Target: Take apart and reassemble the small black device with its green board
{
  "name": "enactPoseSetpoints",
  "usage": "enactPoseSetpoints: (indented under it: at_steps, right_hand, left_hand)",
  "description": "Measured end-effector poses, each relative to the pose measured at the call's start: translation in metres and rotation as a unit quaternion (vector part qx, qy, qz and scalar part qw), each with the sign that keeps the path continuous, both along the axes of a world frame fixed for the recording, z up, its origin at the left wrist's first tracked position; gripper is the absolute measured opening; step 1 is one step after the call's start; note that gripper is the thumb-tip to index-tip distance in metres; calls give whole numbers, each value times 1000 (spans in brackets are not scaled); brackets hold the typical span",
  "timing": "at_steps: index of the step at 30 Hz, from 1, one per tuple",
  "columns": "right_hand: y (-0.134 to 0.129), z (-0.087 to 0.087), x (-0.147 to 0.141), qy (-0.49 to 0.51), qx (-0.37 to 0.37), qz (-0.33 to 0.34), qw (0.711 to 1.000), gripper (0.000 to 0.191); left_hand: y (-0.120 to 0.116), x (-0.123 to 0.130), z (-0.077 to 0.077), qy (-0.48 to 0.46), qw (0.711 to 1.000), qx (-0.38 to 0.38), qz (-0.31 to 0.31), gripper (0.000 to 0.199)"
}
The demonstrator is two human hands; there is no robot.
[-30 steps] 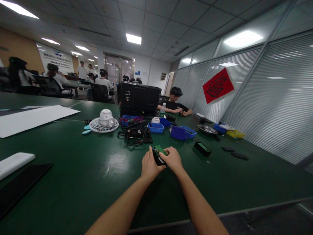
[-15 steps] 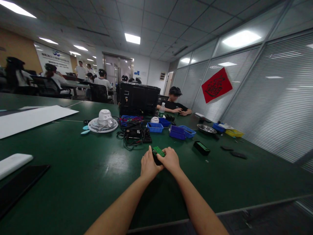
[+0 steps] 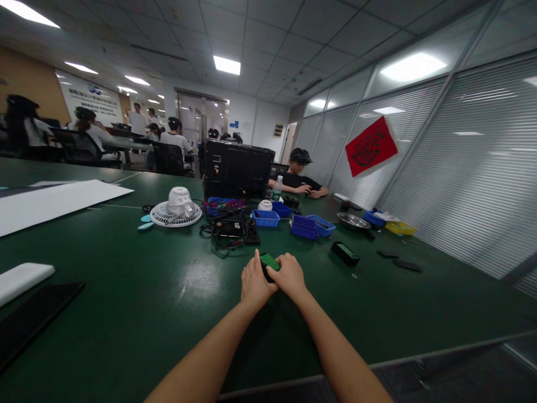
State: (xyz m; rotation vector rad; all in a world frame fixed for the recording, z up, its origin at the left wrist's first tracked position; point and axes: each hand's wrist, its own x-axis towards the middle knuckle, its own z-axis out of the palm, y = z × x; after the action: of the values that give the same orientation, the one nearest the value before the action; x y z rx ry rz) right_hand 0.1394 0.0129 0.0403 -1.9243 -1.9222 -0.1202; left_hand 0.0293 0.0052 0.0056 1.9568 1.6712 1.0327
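Observation:
A black case with a green circuit board (image 3: 269, 261) in its top is held between my two hands, low over the green table (image 3: 176, 319). My left hand (image 3: 254, 284) grips its left side, with the fingers pointing forward. From the right, my right hand (image 3: 290, 275) holds the case, its thumb at the board's near edge. The undersides of the fingers and the lower part of the case are hidden. A second black case with a green board (image 3: 345, 253) lies on the table to the right of my hands.
Beyond my hands are a black adapter with cables (image 3: 227, 228), blue trays (image 3: 304, 227) and a white fan (image 3: 176, 211). A large black panel (image 3: 239, 168) stands behind them. A person (image 3: 297, 176) sits across the table. Flat black pieces (image 3: 408, 265) lie right.
The green board now sits lower and flatter in the black case. My right hand has moved slightly left and down with it; my left hand has barely moved.

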Motion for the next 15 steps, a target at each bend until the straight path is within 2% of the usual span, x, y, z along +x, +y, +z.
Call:
enactPoseSetpoints:
  at_steps: [10,15]
  right_hand:
    - [-2,-4,0,43,-28,13,999,31]
    - [11,-11,15,176,-56,54,981,32]
  left_hand:
    - [-1,-1,2,12,1000,-15,1,90]
    - [1,-1,-1,4,1000,-9,-1,96]
